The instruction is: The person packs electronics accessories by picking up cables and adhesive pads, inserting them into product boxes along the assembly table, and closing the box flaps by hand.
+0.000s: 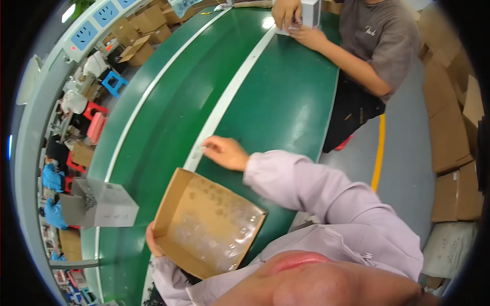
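Note:
My left hand [153, 240] grips the left side of a shallow, open cardboard box [168, 204], its fingers partly hidden behind the wall. The box is tilted towards me, and clear plastic pieces [224, 239] lie scattered over its bottom. Beyond the box's far edge, my right hand [226, 153] is over the white strip [224, 104] of the green table. Its thumb and forefinger are pinched together; a tiny pale bit may be at the tips, too small to name.
An open white carton [115, 206] stands on the left of the green table [275, 97]. At the far end, a co-worker's hands [301, 28] handle a white box [311, 14]. Cardboard boxes [449, 122] are stacked on the right. A socket rail [84, 35] runs along the left.

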Action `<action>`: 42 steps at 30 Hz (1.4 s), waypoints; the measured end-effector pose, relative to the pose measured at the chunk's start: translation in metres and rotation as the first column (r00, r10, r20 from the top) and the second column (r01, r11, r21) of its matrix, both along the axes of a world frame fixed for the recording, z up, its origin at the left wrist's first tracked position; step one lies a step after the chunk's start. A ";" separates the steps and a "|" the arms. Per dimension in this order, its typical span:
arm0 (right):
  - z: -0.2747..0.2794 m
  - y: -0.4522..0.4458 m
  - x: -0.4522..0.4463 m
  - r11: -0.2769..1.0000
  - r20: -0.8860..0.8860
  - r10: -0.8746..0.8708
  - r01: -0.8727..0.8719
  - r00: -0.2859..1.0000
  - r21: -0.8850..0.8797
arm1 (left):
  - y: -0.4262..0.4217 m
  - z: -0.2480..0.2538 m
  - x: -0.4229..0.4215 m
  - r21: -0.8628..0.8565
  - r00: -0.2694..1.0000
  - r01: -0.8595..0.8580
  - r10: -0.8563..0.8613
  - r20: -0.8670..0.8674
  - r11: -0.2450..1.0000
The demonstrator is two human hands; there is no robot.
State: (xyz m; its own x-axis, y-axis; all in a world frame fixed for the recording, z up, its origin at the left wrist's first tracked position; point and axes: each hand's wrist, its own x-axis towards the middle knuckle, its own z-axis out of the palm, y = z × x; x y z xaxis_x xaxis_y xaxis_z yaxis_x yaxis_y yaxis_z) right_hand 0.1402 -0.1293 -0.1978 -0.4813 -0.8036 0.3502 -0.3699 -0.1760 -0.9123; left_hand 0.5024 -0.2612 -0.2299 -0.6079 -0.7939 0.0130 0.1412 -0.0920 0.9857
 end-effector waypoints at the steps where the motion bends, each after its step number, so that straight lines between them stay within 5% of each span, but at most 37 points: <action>1: -0.001 -0.009 0.011 0.998 -0.001 -0.012 0.012 1.000 -0.059 | 0.004 0.006 -0.003 0.005 1.000 0.019 -0.019 -0.006 1.000; 4: 0.006 -0.014 0.035 0.981 0.050 0.193 -0.192 0.980 -0.026 | 0.010 0.021 0.003 0.005 0.999 0.049 -0.049 0.010 0.999; 6: 0.007 -0.015 0.048 0.892 0.276 0.448 -0.447 0.850 -0.071 | 0.008 0.021 0.009 -0.137 0.998 0.054 -0.051 0.031 0.989; 10: 0.005 -0.008 0.061 0.833 0.437 0.543 -0.528 0.717 -0.167 | 0.011 0.018 0.012 -0.077 0.999 0.034 -0.036 -0.030 0.996; 15: 0.000 -0.002 0.063 0.841 0.341 0.540 -0.510 0.769 -0.182 | 0.018 0.021 0.000 0.078 0.978 -0.098 0.111 -0.175 0.992; 23: 0.008 -0.001 0.057 0.826 0.349 0.553 -0.554 0.756 -0.109 | 0.025 0.024 -0.004 0.145 0.951 -0.277 0.293 -0.097 0.950; 35: 0.010 -0.004 0.059 0.827 0.355 0.553 -0.548 0.754 -0.123 | 0.005 0.015 0.017 0.078 0.987 -0.079 0.089 -0.136 0.994; 42: 0.008 -0.005 0.059 0.839 0.353 0.534 -0.531 0.768 -0.115 | 0.009 0.016 0.013 0.062 0.984 -0.131 0.138 -0.114 0.989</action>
State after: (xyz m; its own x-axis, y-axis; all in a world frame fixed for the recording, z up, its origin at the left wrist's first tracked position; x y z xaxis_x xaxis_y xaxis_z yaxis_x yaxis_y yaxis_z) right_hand 0.1990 -0.1347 -0.1902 -0.0682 -0.9664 0.2480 0.1358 -0.2552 -0.9573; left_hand 0.5155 -0.2523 -0.2140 -0.4922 -0.8699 0.0324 0.2703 -0.1173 0.9556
